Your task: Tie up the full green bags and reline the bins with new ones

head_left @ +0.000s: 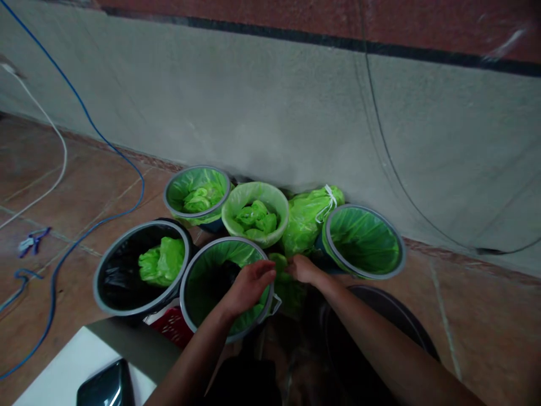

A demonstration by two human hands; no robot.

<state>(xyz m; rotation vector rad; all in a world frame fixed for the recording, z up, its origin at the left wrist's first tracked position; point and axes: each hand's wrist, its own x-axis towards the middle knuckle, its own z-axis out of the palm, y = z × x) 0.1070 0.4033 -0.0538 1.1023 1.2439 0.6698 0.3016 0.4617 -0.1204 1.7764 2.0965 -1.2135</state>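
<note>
Over the right rim of the front middle bin (195, 316), which has a green liner and something black inside, my left hand (252, 282) reaches with loosely bent fingers, thumb a little apart. It appears to hold nothing. My right hand (303, 268) faces it across a small gap, its fingers closed at the edge of a crumpled green plastic bag (279, 266). That bag hangs low between the bins, and its lower part is dark and hard to make out. Just behind my hands lies a filled green trash bag (302, 220) with a white drawstring (328, 204).
A black-lined bin (122, 276) holding green plastic stands left. Two bins (196, 214) (234, 197) and a green-lined bin (364, 237) stand along the wall. A dark tub (406, 316) is under my right arm. A white surface (54, 366) and blue cable (53, 282) lie left.
</note>
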